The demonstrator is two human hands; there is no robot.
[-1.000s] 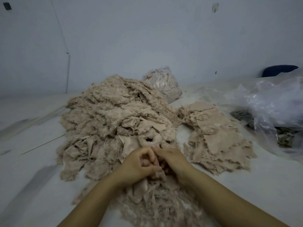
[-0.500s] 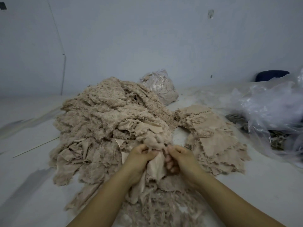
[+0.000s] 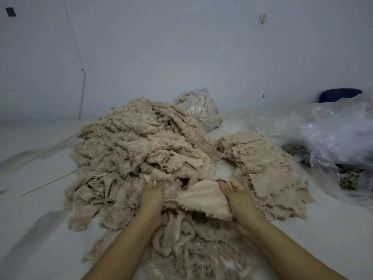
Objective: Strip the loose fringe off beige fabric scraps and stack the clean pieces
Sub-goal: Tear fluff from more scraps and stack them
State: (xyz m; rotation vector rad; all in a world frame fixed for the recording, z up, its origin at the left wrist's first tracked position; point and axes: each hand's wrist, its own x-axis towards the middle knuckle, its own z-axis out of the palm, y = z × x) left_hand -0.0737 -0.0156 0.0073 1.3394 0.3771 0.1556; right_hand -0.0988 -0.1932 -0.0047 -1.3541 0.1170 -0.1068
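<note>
A big heap of fringed beige scraps covers the middle of the white surface. To its right lies a flatter stack of cleaner pieces. My right hand grips one edge of a smooth beige scrap that is stretched between both hands. At the scrap's other side, my left hand pinches fabric at the heap's front edge; its fingertips are buried in the cloth. A mound of torn fringe lies between my forearms.
A clear bag stuffed with beige material sits behind the heap by the wall. Crumpled clear plastic over dark scraps fills the right side. A dark blue object stands at the far right.
My hands have moved apart from a close pinch, and a smooth scrap now spreads out between them. The view has shifted slightly.
</note>
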